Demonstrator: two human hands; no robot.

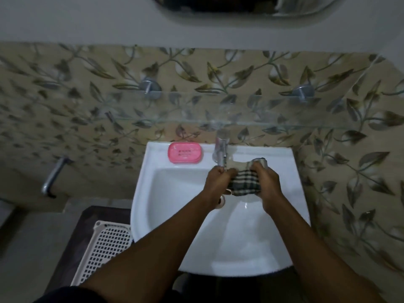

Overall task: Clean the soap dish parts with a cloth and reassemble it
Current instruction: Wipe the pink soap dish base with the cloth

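Over the white sink (pixel 166 193), I see both hands closed on the checked cloth (pixel 244 182): left hand (pixel 218 179) gripping one end, right hand (pixel 270 184) the other. Pink soap dish (pixel 184 153) sits closed on the rim, beside the tap (pixel 220 149).

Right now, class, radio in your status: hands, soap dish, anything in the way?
Left hand and right hand both grip checked cloth over basin. Pink soap dish closed on rim, untouched. Tap close above hands.
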